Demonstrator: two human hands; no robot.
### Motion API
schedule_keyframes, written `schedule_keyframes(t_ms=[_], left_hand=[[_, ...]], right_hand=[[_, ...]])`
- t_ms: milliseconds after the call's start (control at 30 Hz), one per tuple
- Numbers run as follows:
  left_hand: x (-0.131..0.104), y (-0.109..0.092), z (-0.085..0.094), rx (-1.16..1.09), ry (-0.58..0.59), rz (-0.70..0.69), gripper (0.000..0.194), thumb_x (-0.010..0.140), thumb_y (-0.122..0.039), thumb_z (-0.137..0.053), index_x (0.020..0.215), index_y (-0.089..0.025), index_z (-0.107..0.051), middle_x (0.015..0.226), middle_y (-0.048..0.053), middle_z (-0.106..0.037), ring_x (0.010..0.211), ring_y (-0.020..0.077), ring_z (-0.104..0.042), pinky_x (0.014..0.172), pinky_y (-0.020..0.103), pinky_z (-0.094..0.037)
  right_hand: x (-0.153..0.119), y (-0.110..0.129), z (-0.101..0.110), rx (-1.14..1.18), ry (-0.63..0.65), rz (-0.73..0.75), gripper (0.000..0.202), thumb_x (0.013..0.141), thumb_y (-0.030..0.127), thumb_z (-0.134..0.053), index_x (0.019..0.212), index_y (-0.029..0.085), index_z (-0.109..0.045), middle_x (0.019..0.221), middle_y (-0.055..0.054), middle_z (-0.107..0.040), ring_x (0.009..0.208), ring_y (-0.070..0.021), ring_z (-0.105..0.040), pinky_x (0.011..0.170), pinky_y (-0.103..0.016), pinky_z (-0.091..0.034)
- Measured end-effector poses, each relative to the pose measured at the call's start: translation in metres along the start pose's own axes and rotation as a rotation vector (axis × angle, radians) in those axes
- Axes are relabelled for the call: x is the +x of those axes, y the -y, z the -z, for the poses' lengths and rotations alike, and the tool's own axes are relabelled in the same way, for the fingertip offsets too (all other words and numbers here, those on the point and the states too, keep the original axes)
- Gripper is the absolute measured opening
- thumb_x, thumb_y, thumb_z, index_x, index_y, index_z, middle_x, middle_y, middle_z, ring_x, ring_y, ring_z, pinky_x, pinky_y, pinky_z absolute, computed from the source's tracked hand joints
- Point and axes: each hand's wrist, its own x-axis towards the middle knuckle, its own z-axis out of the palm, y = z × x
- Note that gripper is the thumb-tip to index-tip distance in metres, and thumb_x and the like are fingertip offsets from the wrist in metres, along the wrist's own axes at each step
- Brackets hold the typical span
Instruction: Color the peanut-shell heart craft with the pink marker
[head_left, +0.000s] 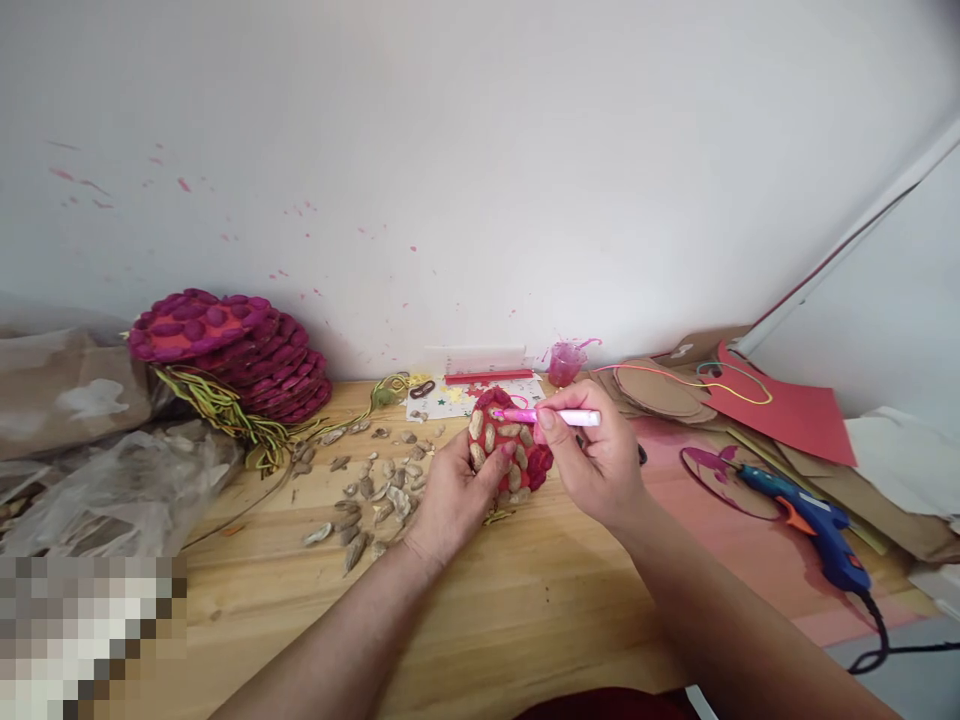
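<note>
My left hand (466, 478) grips a red disc (510, 440) covered with peanut shells, its thumb lying over the front face. Some shells on the disc are painted magenta, mainly along the top and right edge; others are plain tan. In my right hand (596, 455) is a white-handled paintbrush (574, 417) smeared with pink. The brush tip touches a shell near the top of the disc. Beyond my hands, a clear cup with pink paint (566, 362) stands against the wall. Loose peanut shells (382, 490) lie scattered left of my left hand.
A leaning stack of finished-looking magenta shell discs (232, 350) with coloured strings (225, 410) stands at left, beside a plastic bag (127, 490). At right lie a blue glue gun (814, 525) with its cord, cardboard circles (660, 390) and red card (787, 405).
</note>
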Motion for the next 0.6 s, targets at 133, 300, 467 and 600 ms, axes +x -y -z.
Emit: schedule_keyframes(t_ms=[133,300,467,600], left_hand=[[0.001,0.003,-0.0003,-0.083,-0.032,0.033,0.034,0.081,-0.047,-0.074,0.095,-0.016,-0.069,0.087,0.006,-0.075,0.074,0.0196,-0.063,0.069,0.029,-0.053],[0.0007,0.001,0.001,-0.055,-0.018,0.027,0.031,0.081,-0.045,-0.074,0.092,-0.017,-0.069,0.082,0.004,-0.072,0.072,0.0188,-0.061,0.067,0.029,-0.051],[-0.0022,-0.0035,0.0004,0.021,-0.011,0.0,0.026,0.082,-0.042,-0.07,0.088,-0.017,-0.067,0.074,0.001,-0.066,0.067,0.0163,-0.055,0.062,0.026,-0.047],[-0.0009,-0.0038,0.002,0.013,-0.026,0.038,0.028,0.082,-0.044,-0.069,0.089,-0.016,-0.067,0.075,0.002,-0.066,0.068,0.0171,-0.056,0.064,0.027,-0.048]], right_hand=[[0.0012,0.0021,0.0019,-0.105,0.014,0.05,0.007,0.1,0.025,-0.059,0.095,0.02,-0.059,0.074,0.001,-0.059,0.06,-0.0105,-0.053,0.055,-0.025,-0.041],[0.0015,0.0034,0.0022,-0.103,0.014,0.103,0.004,0.1,0.023,-0.058,0.097,0.021,-0.059,0.078,-0.001,-0.063,0.067,-0.0129,-0.06,0.061,-0.027,-0.045],[0.0004,0.0021,-0.0013,-0.215,0.058,0.198,0.003,0.097,0.02,-0.062,0.099,0.022,-0.061,0.086,-0.002,-0.068,0.077,-0.0151,-0.064,0.068,-0.029,-0.048],[-0.0008,0.0011,-0.0025,-0.272,0.081,0.222,0.005,0.096,0.019,-0.062,0.099,0.022,-0.06,0.085,-0.002,-0.067,0.079,-0.016,-0.065,0.068,-0.029,-0.048]])
